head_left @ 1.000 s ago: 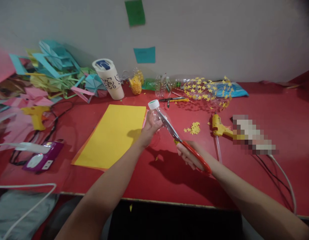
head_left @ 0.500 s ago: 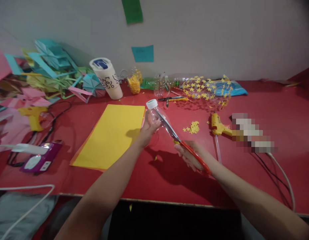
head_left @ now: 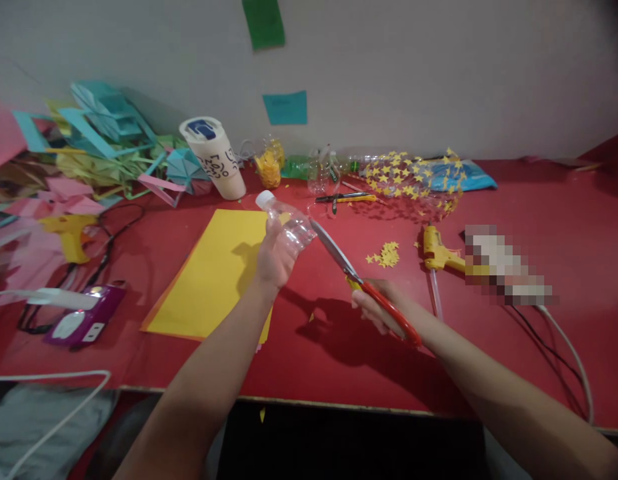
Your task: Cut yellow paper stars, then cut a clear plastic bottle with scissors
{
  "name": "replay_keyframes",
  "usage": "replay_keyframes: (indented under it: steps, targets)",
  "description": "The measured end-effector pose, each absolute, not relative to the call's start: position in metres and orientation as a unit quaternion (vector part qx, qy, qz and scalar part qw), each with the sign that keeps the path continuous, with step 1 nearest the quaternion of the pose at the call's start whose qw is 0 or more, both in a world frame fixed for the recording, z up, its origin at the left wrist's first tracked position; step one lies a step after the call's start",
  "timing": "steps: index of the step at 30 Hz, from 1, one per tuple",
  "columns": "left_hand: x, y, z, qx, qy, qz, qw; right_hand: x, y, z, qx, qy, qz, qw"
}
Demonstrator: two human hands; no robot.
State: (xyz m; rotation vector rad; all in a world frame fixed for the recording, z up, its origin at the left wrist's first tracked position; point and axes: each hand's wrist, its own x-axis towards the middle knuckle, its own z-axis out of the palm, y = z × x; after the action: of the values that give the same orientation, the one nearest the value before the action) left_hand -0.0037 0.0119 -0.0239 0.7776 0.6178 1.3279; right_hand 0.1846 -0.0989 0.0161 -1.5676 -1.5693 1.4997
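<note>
A clear plastic bottle top (head_left: 295,230) with a white cap lies tilted in my left hand (head_left: 275,257), which is closed around its side. The hand is above the stack of yellow paper (head_left: 203,280). My right hand (head_left: 383,303) grips a pair of red-handled scissors (head_left: 333,250). Their blades look closed and point up and left, the tip close to the bottle's lower rim; whether it touches I cannot tell. On the table to the right of the blades lies a small pile of yellow paper stars (head_left: 387,255).
A yellow glue gun (head_left: 439,250) lies at right, another glue gun (head_left: 71,233) at left by a purple power socket (head_left: 83,317). Along the back stand a white tumbler (head_left: 216,160), a cup of yellow pieces (head_left: 269,170) and a star-covered clear piece (head_left: 413,177). Folded paper (head_left: 109,147) fills the left.
My left hand has moved left with the bottle, tilting its cap leftward and away from the scissors. The scissors and my right hand have barely moved.
</note>
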Motion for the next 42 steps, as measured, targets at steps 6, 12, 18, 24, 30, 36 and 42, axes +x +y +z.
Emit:
replay_keyframes:
  steps: [6,12,18,24,30,36,42]
  targets:
    - [-0.013,0.016,-0.024,0.294,0.280,0.592,0.696,0.195,-0.094,0.022,-0.587,-0.632,0.475,0.173]
    - [-0.008,0.014,-0.020,0.257,0.273,0.598,0.708,0.191,-0.095,0.015,-0.571,-0.649,0.484,0.134]
    - [0.001,0.007,-0.017,0.264,0.290,0.587,0.708,0.189,-0.096,0.011,-0.565,-0.631,0.508,0.156]
    - [0.003,0.003,-0.013,0.275,0.299,0.570,0.714,0.189,-0.097,0.009,-0.557,-0.613,0.534,0.171]
    - [0.003,0.003,-0.015,0.272,0.299,0.575,0.711,0.189,-0.098,0.009,-0.563,-0.602,0.545,0.156]
    - [0.002,0.005,-0.017,0.273,0.300,0.584,0.703,0.188,-0.097,0.007,-0.565,-0.609,0.534,0.159]
    - [0.004,0.004,-0.016,0.267,0.306,0.584,0.703,0.187,-0.097,0.008,-0.561,-0.604,0.543,0.160]
